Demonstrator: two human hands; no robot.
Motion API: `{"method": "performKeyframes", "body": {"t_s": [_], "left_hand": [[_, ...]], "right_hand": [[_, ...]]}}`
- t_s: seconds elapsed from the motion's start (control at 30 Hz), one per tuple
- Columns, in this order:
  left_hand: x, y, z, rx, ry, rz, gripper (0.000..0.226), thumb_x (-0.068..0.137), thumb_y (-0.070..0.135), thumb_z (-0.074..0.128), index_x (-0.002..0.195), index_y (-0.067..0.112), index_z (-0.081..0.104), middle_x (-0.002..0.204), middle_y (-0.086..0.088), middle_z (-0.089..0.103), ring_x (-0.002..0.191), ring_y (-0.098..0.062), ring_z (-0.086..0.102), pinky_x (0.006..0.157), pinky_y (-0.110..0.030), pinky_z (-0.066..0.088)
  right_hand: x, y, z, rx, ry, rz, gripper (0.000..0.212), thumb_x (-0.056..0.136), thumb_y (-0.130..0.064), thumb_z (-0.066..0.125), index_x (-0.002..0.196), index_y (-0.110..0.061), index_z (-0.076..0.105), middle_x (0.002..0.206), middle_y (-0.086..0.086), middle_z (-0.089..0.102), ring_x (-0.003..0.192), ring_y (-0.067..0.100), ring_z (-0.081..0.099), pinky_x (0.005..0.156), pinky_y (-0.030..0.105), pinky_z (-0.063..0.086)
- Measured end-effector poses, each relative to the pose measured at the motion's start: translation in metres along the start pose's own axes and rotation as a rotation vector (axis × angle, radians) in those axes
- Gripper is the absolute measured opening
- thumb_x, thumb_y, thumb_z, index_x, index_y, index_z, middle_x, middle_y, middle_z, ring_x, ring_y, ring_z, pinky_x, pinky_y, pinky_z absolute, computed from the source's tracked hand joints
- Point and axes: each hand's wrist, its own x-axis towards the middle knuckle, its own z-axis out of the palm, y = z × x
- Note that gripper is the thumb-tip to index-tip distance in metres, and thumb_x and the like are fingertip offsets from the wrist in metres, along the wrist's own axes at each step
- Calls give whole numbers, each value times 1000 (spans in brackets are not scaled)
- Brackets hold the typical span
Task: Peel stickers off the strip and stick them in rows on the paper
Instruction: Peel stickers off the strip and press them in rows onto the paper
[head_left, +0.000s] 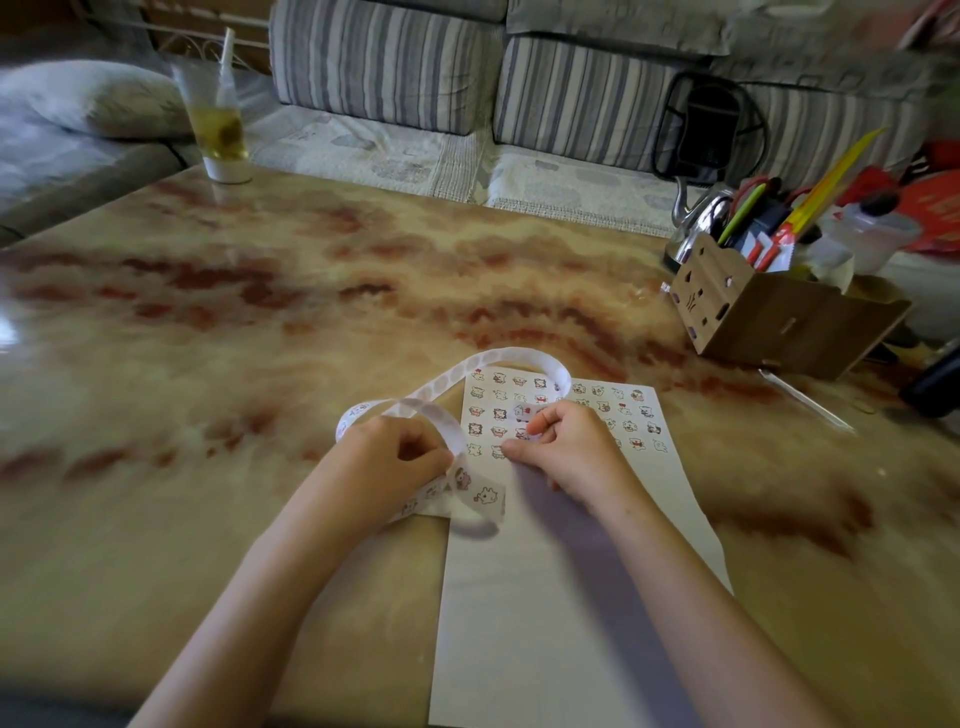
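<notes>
Strip (488, 498): light, floppy, looped across surface (260, 338) and paper (545, 597) edge; gripped in left hand (395, 457). Sticker (522, 435): flimsy, likely tacky, pinched by right hand (566, 452) over the paper rows; best taken at its edge.

Open tabletop (234, 338) spreads left of the paper (519, 649); the cardboard organiser (769, 312) stands near its far right.

A white sticker strip (501, 357) curls in loose loops over the top left of a white paper sheet (545, 623). Small cartoon stickers (631, 410), possibly animals, sit in rows across its upper part.
</notes>
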Motion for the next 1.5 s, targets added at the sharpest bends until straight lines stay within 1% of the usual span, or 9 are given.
{"method": "performKeyframes", "body": {"t_s": [0.1, 0.2, 0.37, 0.5, 0.63, 0.8, 1.0, 1.13, 1.5], "left_hand": [[-1, 1, -1, 7, 14, 0, 17, 88, 28, 61, 81, 17, 72, 87, 0, 71, 76, -18, 62, 69, -28, 47], [0, 3, -1, -1, 35, -9, 17, 88, 25, 61, 78, 16, 71, 76, 1, 68, 71, -21, 62, 67, -31, 49], [-2, 7, -2, -123, 99, 31, 18, 87, 16, 62, 70, 12, 69, 70, 1, 70, 66, -17, 65, 61, -12, 45], [-5, 11, -7, -196, 142, 78, 14, 87, 20, 63, 76, 17, 70, 69, 0, 72, 69, -15, 69, 72, -25, 53], [-6, 15, -10, -315, 193, 69, 14, 89, 16, 62, 77, 13, 69, 65, 5, 72, 56, -6, 65, 51, -7, 44], [-5, 21, -14, -495, 166, 28, 18, 92, 21, 59, 84, 10, 70, 72, -4, 73, 65, -20, 68, 55, -19, 55], [-6, 21, -17, -627, 121, 18, 23, 89, 29, 61, 86, 9, 73, 78, -10, 74, 67, -12, 69, 63, -21, 57], [-6, 21, -15, -562, 138, 47, 13, 87, 16, 66, 85, 4, 72, 78, -14, 73, 61, -4, 66, 58, -12, 53], [-6, 20, -13, -502, 141, 62, 18, 89, 20, 63, 84, 7, 74, 78, -16, 72, 60, -3, 63, 59, -11, 51]], "right_hand": [[-2, -2, 5, -5, 43, -7, 35, 70, -33, 82, 82, -16, 53, 79, -15, 52, 62, 8, 55, 51, 20, 37], [-1, 2, 8, -74, 69, -30, 25, 76, -24, 76, 78, -20, 52, 75, -17, 52, 73, 11, 59, 65, 27, 43], [-14, -6, -4, 160, 32, -52, 9, 90, -20, 63, 85, -15, 58, 67, -3, 60, 45, 2, 50, 47, 16, 38], [-46, -35, -13, 325, -59, -280, 12, 88, -28, 65, 88, -16, 68, 77, 2, 72, 61, 3, 60, 55, 9, 41], [-64, -51, -17, 214, -91, -379, 11, 77, -15, 77, 83, -23, 72, 74, -10, 70, 64, -2, 58, 60, 12, 44], [-61, -53, -6, 343, -42, -348, 21, 75, 1, 76, 79, -16, 66, 69, -1, 68, 62, 7, 63, 57, 20, 49], [-63, -51, 12, 612, 0, -236, 16, 74, 3, 75, 81, -6, 63, 67, 0, 69, 57, 12, 65, 51, 23, 53], [-63, -48, 14, 571, 12, -267, 10, 78, -1, 73, 83, -8, 68, 71, 1, 71, 65, 14, 68, 53, 25, 54], [-63, -46, 15, 367, 110, -425, 10, 81, -9, 73, 82, -19, 71, 74, -6, 71, 67, 7, 67, 61, 18, 51]]}}
